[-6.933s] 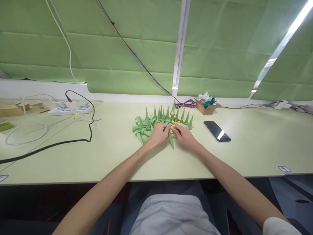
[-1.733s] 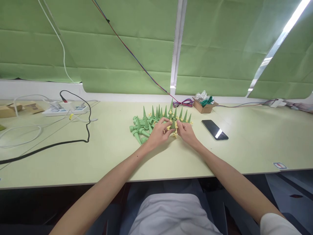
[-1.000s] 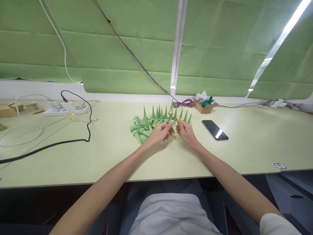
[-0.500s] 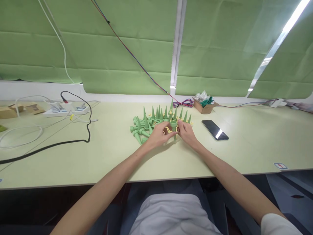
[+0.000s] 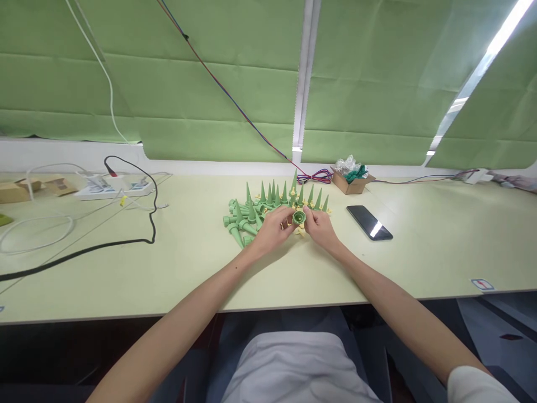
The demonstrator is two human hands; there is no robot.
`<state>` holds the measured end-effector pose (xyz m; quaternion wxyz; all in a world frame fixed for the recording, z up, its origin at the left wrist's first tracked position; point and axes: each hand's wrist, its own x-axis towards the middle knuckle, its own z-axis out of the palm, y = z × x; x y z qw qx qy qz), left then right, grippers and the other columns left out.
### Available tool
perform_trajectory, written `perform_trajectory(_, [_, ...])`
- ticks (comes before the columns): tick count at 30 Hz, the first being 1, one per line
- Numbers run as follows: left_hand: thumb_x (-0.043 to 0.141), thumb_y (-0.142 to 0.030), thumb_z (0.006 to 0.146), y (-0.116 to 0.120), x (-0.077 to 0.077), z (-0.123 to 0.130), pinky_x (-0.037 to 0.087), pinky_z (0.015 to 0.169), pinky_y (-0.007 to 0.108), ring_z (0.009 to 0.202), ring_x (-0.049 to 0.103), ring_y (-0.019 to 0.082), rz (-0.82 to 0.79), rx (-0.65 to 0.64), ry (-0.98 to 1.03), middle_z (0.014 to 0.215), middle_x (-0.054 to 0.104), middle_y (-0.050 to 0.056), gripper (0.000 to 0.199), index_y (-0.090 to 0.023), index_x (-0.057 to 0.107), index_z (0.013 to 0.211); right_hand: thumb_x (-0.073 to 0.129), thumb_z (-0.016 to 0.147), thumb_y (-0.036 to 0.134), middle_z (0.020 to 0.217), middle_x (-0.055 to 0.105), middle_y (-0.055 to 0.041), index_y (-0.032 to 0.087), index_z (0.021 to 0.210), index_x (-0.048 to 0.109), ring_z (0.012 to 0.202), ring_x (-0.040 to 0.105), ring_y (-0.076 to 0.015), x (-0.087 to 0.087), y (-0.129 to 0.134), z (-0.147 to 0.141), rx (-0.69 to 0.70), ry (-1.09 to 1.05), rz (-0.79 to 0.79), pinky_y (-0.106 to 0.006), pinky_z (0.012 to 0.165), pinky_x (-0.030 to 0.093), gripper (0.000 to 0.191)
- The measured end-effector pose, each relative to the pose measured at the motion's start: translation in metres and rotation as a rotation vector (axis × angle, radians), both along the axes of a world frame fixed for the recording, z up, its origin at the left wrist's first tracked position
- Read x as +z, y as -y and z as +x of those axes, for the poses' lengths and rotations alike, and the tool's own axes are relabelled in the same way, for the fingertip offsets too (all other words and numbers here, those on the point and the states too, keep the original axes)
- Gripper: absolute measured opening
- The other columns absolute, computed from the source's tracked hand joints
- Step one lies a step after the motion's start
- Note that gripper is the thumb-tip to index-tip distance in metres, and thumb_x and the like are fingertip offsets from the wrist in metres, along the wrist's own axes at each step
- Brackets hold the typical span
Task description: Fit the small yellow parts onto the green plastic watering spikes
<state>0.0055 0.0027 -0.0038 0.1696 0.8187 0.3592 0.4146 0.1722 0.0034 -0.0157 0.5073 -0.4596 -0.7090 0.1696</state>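
Observation:
My left hand (image 5: pixel 274 228) is closed on a green plastic watering spike (image 5: pixel 299 217), a hollow cone whose round open end faces me. From the other side, the closed fingers of my right hand (image 5: pixel 321 225) meet the rim of this spike. Its pointed end is hidden behind the open end. Just left of and behind my hands lies a pile of similar green spikes (image 5: pixel 241 220), some on their sides. Further ones stand tip up in a row (image 5: pixel 277 194) at the back. Small yellow pieces (image 5: pixel 300 231) show around and below the held spike.
A black phone (image 5: pixel 369 223) lies right of my hands. Behind it stands a small cardboard box (image 5: pixel 353 186) with clear and green wrapping, beside coiled red and blue wire (image 5: pixel 316 177). A power strip (image 5: pixel 115 189) and a black cable (image 5: pixel 153 224) occupy the left side.
The held spike has tipped from upright, point down, so that its open end now faces me. Both hands stay almost where they were.

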Motion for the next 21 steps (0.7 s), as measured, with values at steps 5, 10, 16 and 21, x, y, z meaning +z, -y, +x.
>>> perform_trajectory(5, [0.06, -0.024, 0.083, 0.006, 0.005, 0.003, 0.042, 0.06, 0.024, 0.061, 0.053, 0.01, -0.126, 0.012, 0.072, 0.089, 0.062, 0.001, 0.027, -0.021, 0.057, 0.109, 0.031, 0.095, 0.066, 0.046, 0.04, 0.0007, 0.02, 0.051, 0.035, 0.048, 0.036, -0.0108, 0.001, 0.002, 0.0, -0.003, -0.046, -0.005, -0.027, 0.049, 0.029, 0.063])
perform_trajectory(10, [0.06, -0.037, 0.085, 0.006, 0.008, 0.004, 0.038, 0.046, 0.022, 0.047, 0.048, 0.006, -0.348, -0.006, 0.252, 0.089, 0.062, 0.002, 0.021, -0.02, 0.051, 0.094, 0.035, 0.096, 0.061, 0.049, 0.042, 0.001, 0.02, 0.056, 0.039, 0.05, 0.039, -0.0115, 0.0, 0.002, 0.001, 0.01, -0.121, -0.009, -0.026, 0.051, 0.031, 0.058])
perform_trajectory(16, [0.046, -0.068, 0.087, -0.003, 0.007, 0.003, 0.035, 0.037, 0.025, 0.04, 0.05, 0.011, -0.695, -0.101, 0.376, 0.056, 0.056, 0.003, 0.058, -0.016, 0.051, 0.063, 0.036, 0.097, 0.059, 0.053, 0.043, 0.0015, 0.02, 0.059, 0.039, 0.051, 0.039, -0.011, -0.001, 0.002, 0.001, 0.063, -0.12, 0.012, -0.025, 0.051, 0.032, 0.054])
perform_trajectory(21, [0.054, -0.068, 0.083, 0.001, 0.013, 0.006, 0.032, 0.035, 0.023, 0.042, 0.053, 0.011, -0.847, -0.176, 0.4, 0.064, 0.06, 0.006, 0.057, -0.014, 0.056, 0.068, 0.035, 0.098, 0.058, 0.054, 0.044, 0.0012, 0.02, 0.06, 0.041, 0.052, 0.04, -0.011, 0.001, 0.005, 0.0, 0.127, -0.069, 0.027, -0.025, 0.051, 0.032, 0.054])
